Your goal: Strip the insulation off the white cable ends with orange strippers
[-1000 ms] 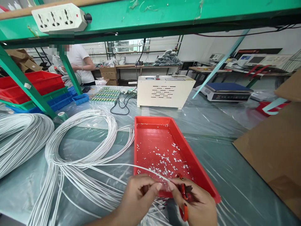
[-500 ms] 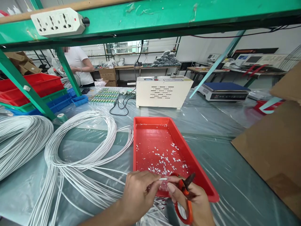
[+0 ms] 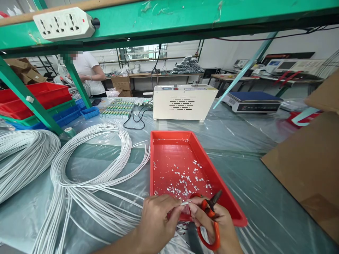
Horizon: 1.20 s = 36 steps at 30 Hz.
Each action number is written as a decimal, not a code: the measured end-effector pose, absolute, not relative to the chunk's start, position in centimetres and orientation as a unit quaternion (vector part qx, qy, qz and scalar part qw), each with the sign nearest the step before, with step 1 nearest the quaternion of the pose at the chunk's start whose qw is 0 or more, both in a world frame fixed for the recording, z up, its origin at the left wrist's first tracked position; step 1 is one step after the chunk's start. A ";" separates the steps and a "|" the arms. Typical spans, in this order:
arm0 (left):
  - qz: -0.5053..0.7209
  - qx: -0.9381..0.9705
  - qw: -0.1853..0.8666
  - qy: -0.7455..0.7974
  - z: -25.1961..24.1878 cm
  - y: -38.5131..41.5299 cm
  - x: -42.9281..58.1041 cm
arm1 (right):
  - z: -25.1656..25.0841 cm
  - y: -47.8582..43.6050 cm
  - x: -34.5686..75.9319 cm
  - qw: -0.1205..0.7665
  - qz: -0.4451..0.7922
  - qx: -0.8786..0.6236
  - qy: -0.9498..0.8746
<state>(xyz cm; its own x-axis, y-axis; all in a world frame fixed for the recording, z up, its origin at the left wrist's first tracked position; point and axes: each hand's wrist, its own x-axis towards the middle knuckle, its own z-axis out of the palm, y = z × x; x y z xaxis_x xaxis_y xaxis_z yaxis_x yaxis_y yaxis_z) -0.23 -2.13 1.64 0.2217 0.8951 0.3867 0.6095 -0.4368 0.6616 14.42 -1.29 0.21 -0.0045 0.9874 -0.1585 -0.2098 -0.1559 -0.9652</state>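
left hand (image 3: 156, 220) pinches the stripped end of a thin white insulated wire (image 3: 184, 203) between thumb and forefinger. right hand (image 3: 214, 225) touches the same wire tip, its fingers also closed around orange-handled scissors (image 3: 209, 225), blades pointing up and away. just beyond both hands lies a shallow red plastic tray (image 3: 225, 190) holding white snippets (image 3: 185, 180). coiled white cables (image 3: 87, 176) lie left on the plastic-covered counter (image 3: 251, 169).

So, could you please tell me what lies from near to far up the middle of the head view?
Left hand and right hand with scissors → red tray → cream machine → far bench.
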 end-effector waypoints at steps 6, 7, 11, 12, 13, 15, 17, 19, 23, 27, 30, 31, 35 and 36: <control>0.354 0.765 0.214 0.493 1.7 -2.4 0.1 | 1.2 -1.6 13.6 0.541 0.495 -0.516 -0.442; 0.352 0.766 0.221 0.490 1.7 -2.4 0.1 | 1.3 -1.6 13.5 0.547 0.491 -0.520 -0.435; 0.335 0.770 0.254 0.480 2.2 -2.4 0.0 | 1.5 -1.6 13.2 0.550 0.495 -0.523 -0.423; 0.326 0.770 0.261 0.482 2.4 -2.3 0.0 | 1.4 -1.6 13.3 0.549 0.496 -0.523 -0.423; 0.317 0.769 0.266 0.487 2.5 -2.3 -0.1 | 1.3 -1.5 13.4 0.548 0.499 -0.521 -0.424; 0.307 0.765 0.271 0.497 2.6 -2.2 -0.2 | 0.8 -1.4 13.7 0.538 0.515 -0.513 -0.428; 0.311 0.757 0.275 0.505 2.7 -2.2 -0.3 | 0.2 -1.2 14.1 0.517 0.545 -0.503 -0.428; 0.322 0.748 0.278 0.510 2.7 -2.2 -0.3 | -0.2 -1.0 14.4 0.498 0.570 -0.499 -0.423; 0.333 0.743 0.273 0.512 2.7 -2.4 -0.2 | -0.1 -1.0 14.8 0.500 0.565 -0.508 -0.416; 0.325 0.751 0.261 0.512 2.5 -2.5 -0.1 | 0.2 -1.2 14.8 0.503 0.567 -0.510 -0.407; 0.323 0.747 0.264 0.517 2.4 -2.4 -0.1 | 0.1 -1.2 14.8 0.496 0.576 -0.515 -0.396; 0.325 0.745 0.266 0.518 2.4 -2.4 -0.1 | 0.0 -1.2 14.8 0.495 0.578 -0.516 -0.394; 0.331 0.741 0.274 0.516 2.2 -2.2 0.0 | 0.1 -1.2 14.8 0.504 0.577 -0.509 -0.392; 0.332 0.741 0.275 0.515 2.2 -2.2 0.0 | 0.1 -1.1 14.7 0.506 0.577 -0.508 -0.391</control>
<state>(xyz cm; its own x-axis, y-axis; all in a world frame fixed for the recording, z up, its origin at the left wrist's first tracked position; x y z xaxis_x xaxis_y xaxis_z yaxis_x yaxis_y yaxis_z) -0.03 -2.20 2.16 0.2490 0.9457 0.2088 0.5796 -0.3182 0.7502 14.74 -1.14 0.13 0.0276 0.9812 -0.1909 -0.1868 -0.1826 -0.9653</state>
